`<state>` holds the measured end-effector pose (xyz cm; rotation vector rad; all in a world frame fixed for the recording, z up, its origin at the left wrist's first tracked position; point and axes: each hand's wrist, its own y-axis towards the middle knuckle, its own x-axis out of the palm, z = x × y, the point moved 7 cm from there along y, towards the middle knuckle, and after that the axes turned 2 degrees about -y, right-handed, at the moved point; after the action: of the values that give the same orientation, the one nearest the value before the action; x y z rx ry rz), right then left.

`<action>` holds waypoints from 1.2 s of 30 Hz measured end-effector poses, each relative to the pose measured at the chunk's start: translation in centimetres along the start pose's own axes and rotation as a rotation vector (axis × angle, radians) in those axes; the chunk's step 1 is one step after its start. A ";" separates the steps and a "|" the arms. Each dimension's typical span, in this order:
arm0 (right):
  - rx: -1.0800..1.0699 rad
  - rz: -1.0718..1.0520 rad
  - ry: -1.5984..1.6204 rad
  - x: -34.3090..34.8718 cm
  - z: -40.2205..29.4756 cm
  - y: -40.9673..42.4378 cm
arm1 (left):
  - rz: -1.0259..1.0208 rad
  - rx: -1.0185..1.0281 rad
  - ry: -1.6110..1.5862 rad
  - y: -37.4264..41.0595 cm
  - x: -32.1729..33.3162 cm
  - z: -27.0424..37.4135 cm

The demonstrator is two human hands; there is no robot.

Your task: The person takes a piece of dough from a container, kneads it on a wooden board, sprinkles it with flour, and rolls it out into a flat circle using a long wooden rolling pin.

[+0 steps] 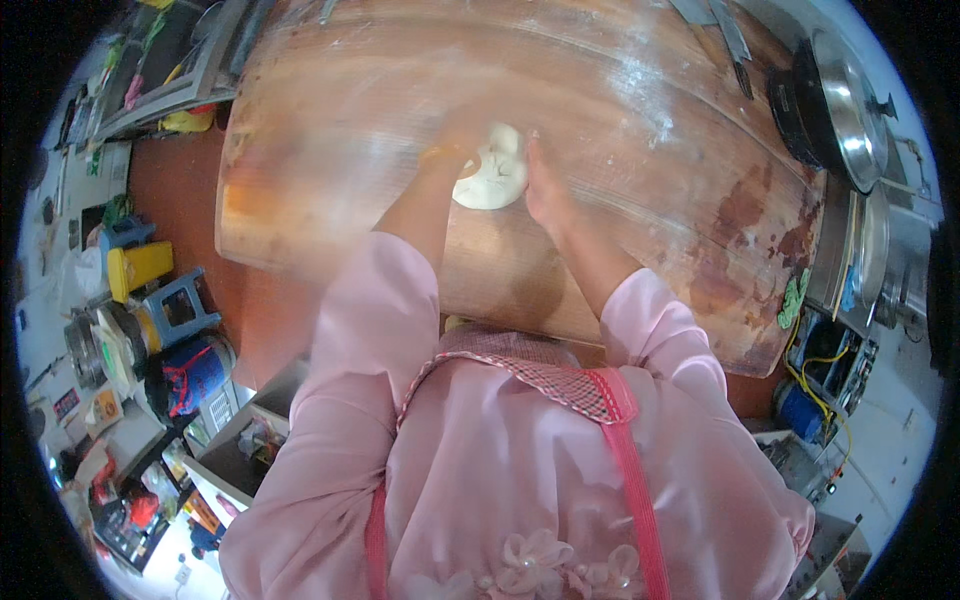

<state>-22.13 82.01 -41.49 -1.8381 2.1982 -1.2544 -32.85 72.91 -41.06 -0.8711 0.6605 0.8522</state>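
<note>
A round lump of pale, smooth dough (pixel 491 176) lies on the wooden board, with folds on its upper face. My left hand (pixel 466 129), blurred by motion, is at the dough's far left side; its fingers cannot be made out. A yellowish bangle-like band (pixel 439 154) circles that wrist. Along the dough's right side stands my right hand (pixel 546 187), palm turned inward and fingers straight and together. It is touching the dough or very near it.
The large wooden board (pixel 360 112) bears white flour (pixel 641 82) and dark stains (pixel 720 277). At the far right lie a knife (pixel 731 41) and a lidded pan (pixel 832 112). A green cloth (pixel 793 298) hangs at the right edge. Stools (pixel 180 307) stand left.
</note>
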 end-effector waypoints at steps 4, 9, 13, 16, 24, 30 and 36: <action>-0.101 0.107 -0.278 -0.1 -1.7 -0.5 | 0.188 0.052 0.219 -6.7 -2.5 6.1; -0.114 0.046 -0.110 -2.5 2.1 -2.7 | 0.681 0.342 0.145 -9.9 1.0 4.5; 0.031 0.112 0.269 -4.8 5.2 -2.8 | 0.279 0.124 0.344 -4.0 0.9 4.5; 0.079 0.047 0.336 -3.9 4.6 -1.3 | 0.228 0.100 0.397 -0.5 0.6 4.5; 0.030 -0.076 -0.183 0.9 -4.1 5.6 | 0.129 0.133 0.591 1.8 -3.8 4.2; 0.027 -0.067 -0.633 0.7 -2.3 6.0 | 0.311 -0.108 0.205 -2.4 -3.1 4.3; -0.189 0.067 -0.246 -1.0 -1.5 2.9 | 0.548 0.052 0.231 0.8 -2.0 3.4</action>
<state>-24.92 83.66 -42.59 -1.8461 2.2846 -0.7840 -34.00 75.40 -38.08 -0.7558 1.1496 1.2256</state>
